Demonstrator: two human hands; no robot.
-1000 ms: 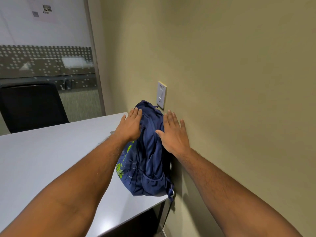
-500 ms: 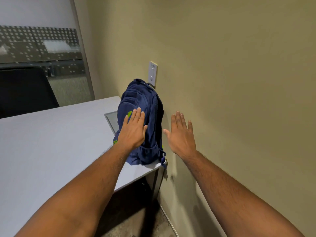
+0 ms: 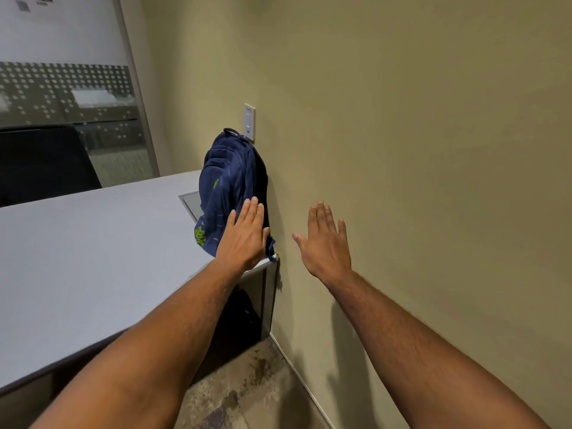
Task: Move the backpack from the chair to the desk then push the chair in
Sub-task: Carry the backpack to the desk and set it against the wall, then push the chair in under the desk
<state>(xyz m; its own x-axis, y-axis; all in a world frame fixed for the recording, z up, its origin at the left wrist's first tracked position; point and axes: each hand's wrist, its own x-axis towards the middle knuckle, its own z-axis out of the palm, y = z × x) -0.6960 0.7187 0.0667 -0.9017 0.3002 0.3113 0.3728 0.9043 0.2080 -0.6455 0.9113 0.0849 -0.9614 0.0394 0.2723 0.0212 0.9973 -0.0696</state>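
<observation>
Both hands have drawn back from the backpack [image 3: 230, 184] since a second ago, when they were pressed against its two sides; half a second ago the right hand had already come away, and now the left sits lower on the bag as well. That backpack, dark blue with lime-green markings near its base, stands upright at the near right corner of the table [image 3: 93, 261], its back against the olive wall [image 3: 402, 150]. Its top loop reaches up to just below a white wall plate [image 3: 249, 121].

On the left hand [image 3: 244, 239], the grip is wide: fingers straight and together, thumb out to the side, palm toward the bag's lower near edge. Whether the palm touches the fabric or hangs just in front of it, I cannot tell. On the right hand [image 3: 325, 243], the grip is wide too, fingers spread and holding nothing, in the air between bag and wall and clear of both. It throws a shadow on the wall below the forearm.

A dark rectangular inset [image 3: 189, 202] in the grey tabletop shows just left of the bag. At the far side of the table stands a black chair [image 3: 43, 165], in front of a glass partition [image 3: 68, 97] with a band of white dots. Below the table corner lies mottled carpet [image 3: 247, 391].
</observation>
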